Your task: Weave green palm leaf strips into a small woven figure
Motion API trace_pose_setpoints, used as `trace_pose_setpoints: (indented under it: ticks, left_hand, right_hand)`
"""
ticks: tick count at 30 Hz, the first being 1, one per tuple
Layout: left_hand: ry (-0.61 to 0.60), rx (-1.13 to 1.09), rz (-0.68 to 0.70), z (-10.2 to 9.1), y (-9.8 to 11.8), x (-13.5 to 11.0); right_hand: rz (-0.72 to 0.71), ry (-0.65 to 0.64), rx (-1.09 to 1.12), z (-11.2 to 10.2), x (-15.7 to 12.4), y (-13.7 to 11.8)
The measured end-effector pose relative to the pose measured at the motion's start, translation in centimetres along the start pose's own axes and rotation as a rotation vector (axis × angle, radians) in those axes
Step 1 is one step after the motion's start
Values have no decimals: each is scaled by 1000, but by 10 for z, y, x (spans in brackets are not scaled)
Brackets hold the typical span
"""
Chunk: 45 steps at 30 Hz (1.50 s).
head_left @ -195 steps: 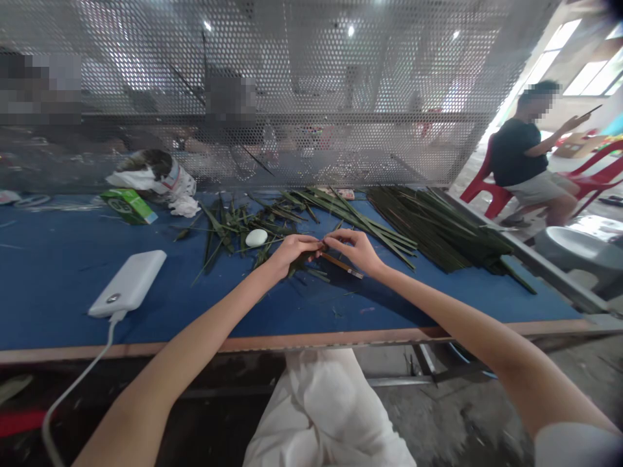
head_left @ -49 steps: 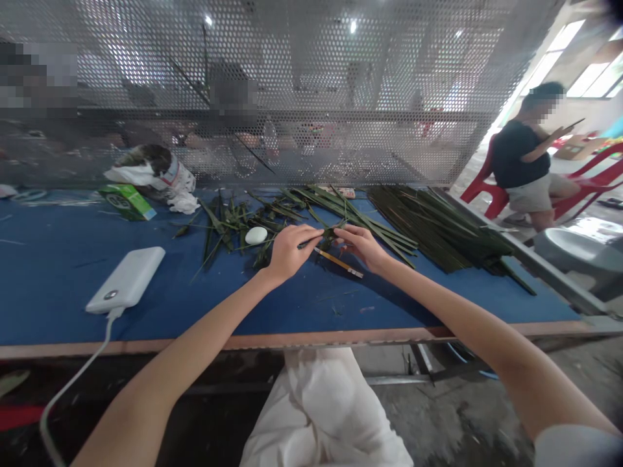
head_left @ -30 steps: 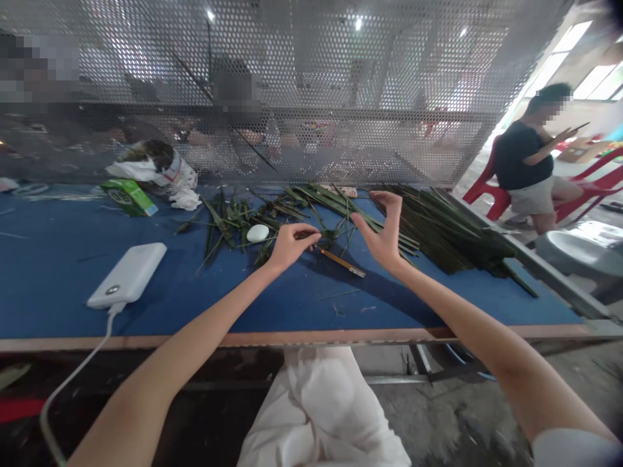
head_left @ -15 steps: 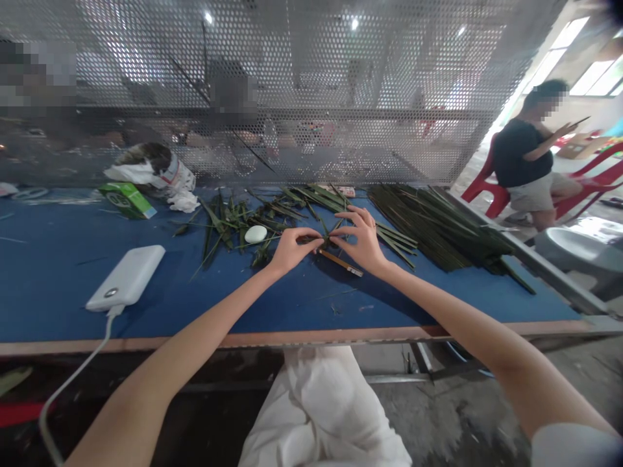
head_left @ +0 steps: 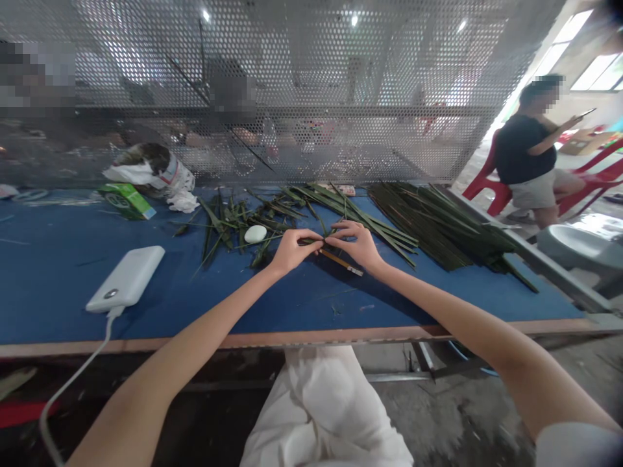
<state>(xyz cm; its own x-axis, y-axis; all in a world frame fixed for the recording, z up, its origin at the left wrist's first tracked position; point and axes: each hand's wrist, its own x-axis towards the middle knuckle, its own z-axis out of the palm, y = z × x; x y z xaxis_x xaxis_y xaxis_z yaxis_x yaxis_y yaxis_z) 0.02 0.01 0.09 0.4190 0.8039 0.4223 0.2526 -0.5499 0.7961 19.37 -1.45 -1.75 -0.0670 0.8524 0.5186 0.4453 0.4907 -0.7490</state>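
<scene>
Over the blue tabletop (head_left: 195,311), my left hand (head_left: 295,250) and my right hand (head_left: 357,243) meet at their fingertips. Both pinch a green leaf strip (head_left: 324,228), whose thin ends stick up between the fingers; the held part is mostly hidden. Just below the hands lies a yellow-brown pencil-like stick (head_left: 341,261) with a pale end. A pale, egg-shaped object (head_left: 256,234) sits left of my left hand among cut green leaf pieces (head_left: 221,224). Long split leaf strips (head_left: 377,224) lie behind my right hand.
A thick pile of dark green leaves (head_left: 438,227) covers the table's right side. On the left are a white power bank (head_left: 127,279) with a cable, a green box (head_left: 127,201) and a plastic bag (head_left: 150,172). A perforated metal screen (head_left: 311,84) stands behind. Another person (head_left: 528,149) sits at right.
My right hand has come slightly left and its raised fingers have folded down, so its fingertips now meet my left fingertips. My left hand has barely moved.
</scene>
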Motion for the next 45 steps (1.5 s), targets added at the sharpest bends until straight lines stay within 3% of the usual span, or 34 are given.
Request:
trace_pose_setpoints:
  ticks: [11,17,27,32,38,45]
  left_hand:
    - [-90,-238,-245,-2,-8,1]
    - [-102,-264,-265,-1,-8,0]
    - [-120,-295,-299,-2,-8,2]
    - [-232,-281,-392,-8,-15,5]
    - [-274,-127,-270,-10,-17,5]
    - [-252,-125,-201,-5,-21,3]
  right_hand:
    - [82,-106,194,0,0,5]
    - [121,-121,216,0,-1,4]
    - [-17,-107,169,3,1,9]
    - [-96,-72,98,5,3,10]
    - [-156,-85,50,5,4,8]
    - [-142,-70,44,9,3,8]
